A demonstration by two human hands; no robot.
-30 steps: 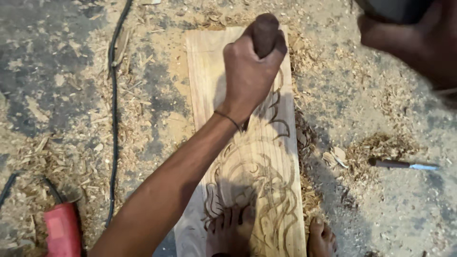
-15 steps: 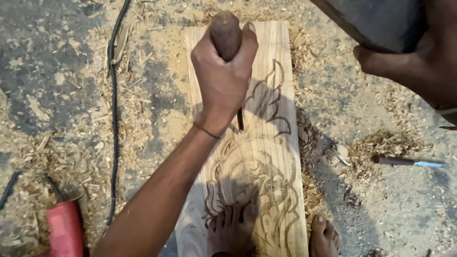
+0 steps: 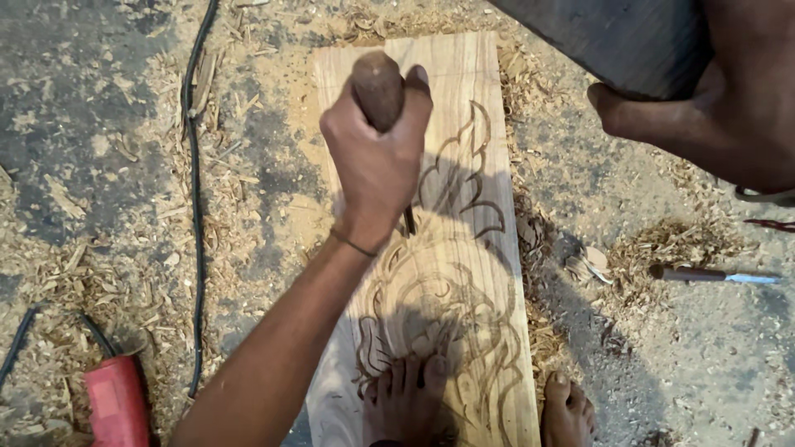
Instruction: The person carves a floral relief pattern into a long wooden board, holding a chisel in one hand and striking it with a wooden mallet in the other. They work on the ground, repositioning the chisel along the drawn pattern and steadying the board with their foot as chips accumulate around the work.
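My left hand [image 3: 377, 161] is closed around a chisel with a dark brown wooden handle [image 3: 378, 87], its thin blade meeting a light wooden plank [image 3: 464, 74] that lies on the ground. The plank bears a carved and drawn flame-like curling pattern [image 3: 460, 186]. My right hand [image 3: 712, 124] is raised at the upper right, gripping a heavy dark wooden block used as a mallet [image 3: 613, 37] above the plank. One bare foot [image 3: 406, 397] presses on the plank's near end; the other foot [image 3: 567, 410] rests beside it on the ground.
Wood chips and sawdust [image 3: 108, 273] cover the concrete floor. A black cable [image 3: 195, 207] runs down the left side. A red power tool [image 3: 116, 401] lies at the lower left. Another chisel [image 3: 712, 275] lies on the ground at the right.
My left hand has moved the chisel down and left along the plank. My right hand with the mallet has come lower and closer toward the chisel handle.
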